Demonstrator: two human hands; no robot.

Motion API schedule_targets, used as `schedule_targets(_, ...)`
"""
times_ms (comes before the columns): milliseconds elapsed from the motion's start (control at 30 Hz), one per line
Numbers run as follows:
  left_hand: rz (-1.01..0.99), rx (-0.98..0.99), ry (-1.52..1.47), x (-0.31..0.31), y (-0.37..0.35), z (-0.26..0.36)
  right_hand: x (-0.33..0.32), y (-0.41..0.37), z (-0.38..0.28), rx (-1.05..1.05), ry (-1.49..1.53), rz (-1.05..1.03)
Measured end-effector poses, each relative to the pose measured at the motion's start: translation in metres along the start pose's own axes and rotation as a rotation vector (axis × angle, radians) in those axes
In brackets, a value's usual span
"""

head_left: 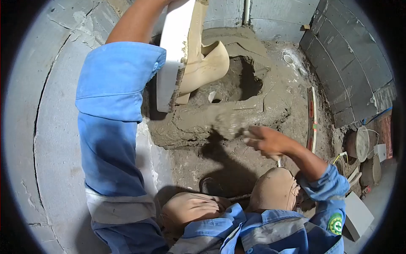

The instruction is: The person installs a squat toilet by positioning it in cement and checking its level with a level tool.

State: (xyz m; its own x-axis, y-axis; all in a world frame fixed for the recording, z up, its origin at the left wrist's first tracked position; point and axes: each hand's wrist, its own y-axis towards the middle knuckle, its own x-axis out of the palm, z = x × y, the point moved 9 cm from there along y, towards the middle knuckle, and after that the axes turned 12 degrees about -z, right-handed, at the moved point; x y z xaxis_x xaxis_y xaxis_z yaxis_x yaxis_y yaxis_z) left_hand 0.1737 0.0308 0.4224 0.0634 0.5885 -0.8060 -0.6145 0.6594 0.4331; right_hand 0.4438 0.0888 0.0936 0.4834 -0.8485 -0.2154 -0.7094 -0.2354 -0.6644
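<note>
While grey walls (63,106) enclosed the space, a bed of wet mortar (186,127) covered much of the floor (186,165), with a deep hollow (249,80) in it. Tilted up on its side, a ceramic pan (203,74) stood at the left of the hollow, its white face leftward and its beige, rounded underside toward the opening. A long red strip (312,110) with a pale edge lay on the floor to the right, and a pale slab (358,216) leaned at lower right. The hands were well apart: the left one was out of view past the top edge, its grip unseen, its forearm beside the pan; the right hand (266,142), fingers bent and blurred, hovered by the mortar's near edge, a small handle-like piece (278,161) below its palm. Whether it gripped that could not be told. A round white pipe mouth (288,59) showed beyond the hollow, at right.
</note>
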Motion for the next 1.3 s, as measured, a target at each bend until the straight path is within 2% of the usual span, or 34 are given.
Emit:
schedule_targets(67,0.007,-0.013,-0.01,-0.001,0.001,-0.003,-0.012,-0.042,0.019,-0.008,0.106,0.039)
schedule_targets(200,-0.007,-0.038,-0.031,0.005,0.009,-0.009,-0.026,-0.127,0.123,0.096,0.18,0.377)
schedule_targets(233,-0.014,-0.021,-0.046,0.004,0.011,-0.009,-0.019,-0.15,0.15,0.107,0.192,0.396)
schedule_targets(300,-0.14,0.049,0.304,0.014,0.014,0.0,-0.02,-0.222,0.193,0.282,-0.103,0.78)
schedule_targets(333,-0.01,0.17,-0.104,0.008,0.0,0.004,-0.009,-0.25,0.202,0.246,0.098,0.827)
schedule_targets(367,-0.238,0.047,-0.311,0.027,0.042,-0.068,-0.002,-0.284,0.237,0.314,0.089,0.913)
schedule_targets(400,-0.141,0.073,-0.243,0.024,0.026,-0.042,0.015,-0.318,0.284,0.397,0.101,1.009)
schedule_targets(433,-0.106,0.138,-0.318,0.026,0.032,-0.044,0.028,-0.35,0.307,0.521,-0.133,1.171)
schedule_targets(467,-0.146,0.161,-0.24,0.024,0.034,-0.039,0.044,-0.383,0.319,0.672,-0.385,1.284)
schedule_targets(533,-0.265,0.174,-0.328,0.032,0.056,-0.066,0.061,-0.427,0.321,1.093,-0.113,1.116)
schedule_targets(600,-0.195,0.258,-0.128,0.023,0.069,-0.085,0.08,-0.457,0.355,1.284,-0.033,1.067)
schedule_targets(633,-0.199,0.277,-0.139,0.028,0.065,-0.077,0.084,-0.466,0.372,1.33,-0.085,1.079)
schedule_targets(667,-0.185,0.254,-0.131,0.029,0.061,-0.07,0.083,-0.471,0.386,1.332,-0.072,1.082)
schedule_targets(733,-0.174,0.239,-0.101,0.024,0.054,-0.066,0.077,-0.455,0.413,1.305,-0.128,0.914)
schedule_targets(767,-0.172,0.212,-0.109,0.024,0.053,-0.068,0.074,-0.443,0.427,1.245,-0.158,0.925)
schedule_targets(800,-0.171,0.181,-0.128,0.024,0.053,-0.073,0.073,-0.424,0.443,1.206,-0.102,0.831)
schedule_targets(833,-0.156,0.208,-0.017,0.02,0.055,-0.071,0.071,-0.403,0.46,1.164,-0.056,0.738)
schedule_targets(867,-0.151,0.206,-0.015,0.02,0.053,-0.069,0.075,-0.379,0.502,1.041,0.023,0.842)
schedule_targets(900,-0.149,0.198,-0.028,0.02,0.051,-0.069,0.08,-0.338,0.555,0.761,-0.367,0.671)
schedule_targets(933,-0.145,0.19,-0.041,0.019,0.05,-0.069,0.07,-0.333,0.548,0.754,-0.376,0.675)
schedule_targets(1000,-0.154,0.189,-0.03,0.016,0.054,-0.078,0.101,-0.337,0.553,0.828,0.568,0.789)
schedule_targets(1033,-0.162,0.193,-0.028,0.017,0.056,-0.08,0.108,-0.338,0.533,0.831,0.57,0.778)
schedule_targets(1100,-0.167,0.18,0.002,0.017,0.054,-0.079,0.123,-0.335,0.494,0.46,0.997,0.915)
schedule_targets(1133,-0.162,0.173,0.027,0.017,0.054,-0.078,0.128,-0.339,0.485,0.461,0.993,0.912)
schedule_targets(1200,-0.155,0.18,0.047,0.015,0.052,-0.077,0.133,-0.343,0.469,0.221,1.171,1.002)
schedule_targets(1300,-0.142,0.2,0.058,0.017,0.052,-0.073,0.146,-0.357,0.46,0.205,1.138,1.078)
